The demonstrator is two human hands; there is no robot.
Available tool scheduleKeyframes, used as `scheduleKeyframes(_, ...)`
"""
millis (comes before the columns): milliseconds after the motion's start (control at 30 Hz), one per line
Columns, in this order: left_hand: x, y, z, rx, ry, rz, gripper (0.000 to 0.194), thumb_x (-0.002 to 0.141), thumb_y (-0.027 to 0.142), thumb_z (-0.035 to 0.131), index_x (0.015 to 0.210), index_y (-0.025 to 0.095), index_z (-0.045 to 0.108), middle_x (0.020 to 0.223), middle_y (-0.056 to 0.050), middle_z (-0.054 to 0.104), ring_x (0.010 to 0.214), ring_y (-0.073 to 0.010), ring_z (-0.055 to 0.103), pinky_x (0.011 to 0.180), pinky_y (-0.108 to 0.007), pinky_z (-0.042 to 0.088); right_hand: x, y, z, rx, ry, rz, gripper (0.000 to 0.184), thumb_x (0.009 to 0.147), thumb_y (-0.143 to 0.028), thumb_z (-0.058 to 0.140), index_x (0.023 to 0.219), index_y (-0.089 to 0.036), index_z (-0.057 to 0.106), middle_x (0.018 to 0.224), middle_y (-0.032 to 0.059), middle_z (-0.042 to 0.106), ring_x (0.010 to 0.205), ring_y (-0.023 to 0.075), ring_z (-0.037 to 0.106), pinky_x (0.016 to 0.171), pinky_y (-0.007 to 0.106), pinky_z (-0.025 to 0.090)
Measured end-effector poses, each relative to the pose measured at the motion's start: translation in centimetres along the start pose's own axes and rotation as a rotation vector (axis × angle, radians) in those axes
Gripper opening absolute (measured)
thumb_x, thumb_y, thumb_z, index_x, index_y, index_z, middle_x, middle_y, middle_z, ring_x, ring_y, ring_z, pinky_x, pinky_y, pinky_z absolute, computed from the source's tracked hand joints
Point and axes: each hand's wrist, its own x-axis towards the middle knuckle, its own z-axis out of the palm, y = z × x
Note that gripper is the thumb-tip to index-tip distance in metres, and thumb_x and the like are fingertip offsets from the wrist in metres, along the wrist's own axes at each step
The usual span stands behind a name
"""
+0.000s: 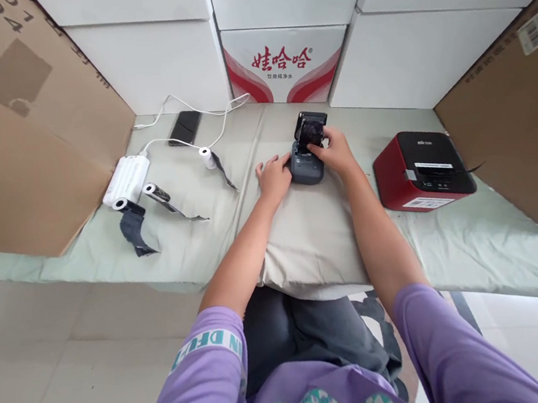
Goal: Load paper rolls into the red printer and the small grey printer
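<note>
A small dark grey portable printer lies on the cloth-covered table with its black lid raised. My right hand pinches a dark paper roll at the printer's opening; whether the roll is fully seated cannot be seen. Against the printer's left side rests my left hand, fingers stretched out and holding nothing. To the left, a small white roll stands with a dark strip unwound from it. Two more rolls, one dark-printed and one with a crumpled dark tail, lie farther left.
At the right stands a red and black desktop printer. A white power strip, a white cable and a black phone lie at the left. White boxes line the back; cardboard boxes flank both sides.
</note>
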Motion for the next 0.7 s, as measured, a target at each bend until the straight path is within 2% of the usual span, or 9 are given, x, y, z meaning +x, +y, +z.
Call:
scheduleKeyframes(167,0.0,0.0,0.0,0.003,-0.005,-0.002,0.065,0.094,0.012,0.038,0.149,0.035,0.064,0.153,-0.001,0.066,0.155,-0.0177,0.048,0.133,-0.047,0.021,0.4,-0.8,0.1,-0.142,-0.07,0.03,0.033,0.075,-0.031,0.07,0.106,-0.021,0.076,0.111,0.0137,0.076,0.124,0.041,0.059,0.114,0.063,0.045)
scheduleKeyframes(233,-0.1,0.1,-0.1,-0.006,-0.006,0.003,0.064,0.094,0.012,0.038,0.148,0.036,0.064,0.152,-0.001,0.067,0.155,-0.0181,0.048,0.133,-0.048,0.02,0.5,-1.2,-0.3,-0.123,-0.079,-0.009,0.03,0.079,-0.035,0.07,0.105,-0.021,0.077,0.115,0.0132,0.076,0.124,0.0397,0.061,0.114,0.061,0.045)
scheduleKeyframes(300,-0.1,0.1,-0.1,-0.014,-0.009,0.008,0.064,0.094,0.012,0.037,0.148,0.036,0.064,0.15,0.0,0.068,0.155,-0.0182,0.048,0.133,-0.049,0.02,0.6,-1.6,-1.0,-0.068,-0.025,-0.069,0.032,0.09,-0.044,0.062,0.108,-0.022,0.077,0.12,0.0122,0.075,0.123,0.0353,0.063,0.112,0.054,0.048)
scheduleKeyframes(367,-0.1,0.0,-0.1,-0.017,-0.012,0.01,0.064,0.095,0.013,0.037,0.148,0.036,0.064,0.15,0.001,0.069,0.155,-0.0178,0.047,0.133,-0.048,0.02,0.8,-1.8,-1.8,-0.061,0.099,-0.094,0.044,0.1,-0.054,0.048,0.118,-0.024,0.076,0.128,0.0119,0.072,0.129,0.0325,0.062,0.112,0.051,0.049)
scheduleKeyframes(433,-0.1,0.0,-0.1,-0.011,-0.011,0.008,0.064,0.095,0.013,0.037,0.148,0.037,0.064,0.151,0.001,0.068,0.155,-0.0174,0.047,0.133,-0.047,0.021,1.0,-1.8,-2.6,-0.109,0.195,-0.081,0.058,0.103,-0.065,0.039,0.133,-0.027,0.07,0.14,0.0114,0.067,0.139,0.0326,0.056,0.114,0.053,0.047)
scheduleKeyframes(500,-0.1,0.0,-0.1,0.001,-0.009,0.004,0.064,0.095,0.014,0.038,0.148,0.038,0.063,0.152,0.001,0.067,0.155,-0.0175,0.047,0.133,-0.047,0.021,1.2,-1.6,-2.9,-0.119,0.181,-0.044,0.068,0.099,-0.075,0.04,0.143,-0.029,0.064,0.148,0.0102,0.063,0.145,0.0322,0.052,0.116,0.053,0.045)
scheduleKeyframes(600,-0.1,-0.1,0.0,0.009,-0.006,-0.001,0.064,0.095,0.014,0.038,0.149,0.039,0.063,0.152,0.002,0.067,0.155,-0.0173,0.047,0.133,-0.047,0.021,1.2,-1.4,-2.9,-0.02,0.101,0.049,0.078,0.093,-0.085,0.043,0.143,-0.029,0.064,0.149,0.0099,0.065,0.14,0.0292,0.058,0.112,0.045,0.05)
scheduleKeyframes(700,-0.1,0.0,0.0,-0.005,-0.005,0.001,0.064,0.094,0.013,0.038,0.148,0.038,0.064,0.151,0.001,0.068,0.155,-0.0172,0.047,0.133,-0.047,0.022,1.0,-1.2,-2.4,0.098,0.071,0.106,0.073,0.093,-0.082,0.045,0.13,-0.025,0.071,0.132,0.011,0.074,0.124,0.0265,0.067,0.106,0.04,0.055)
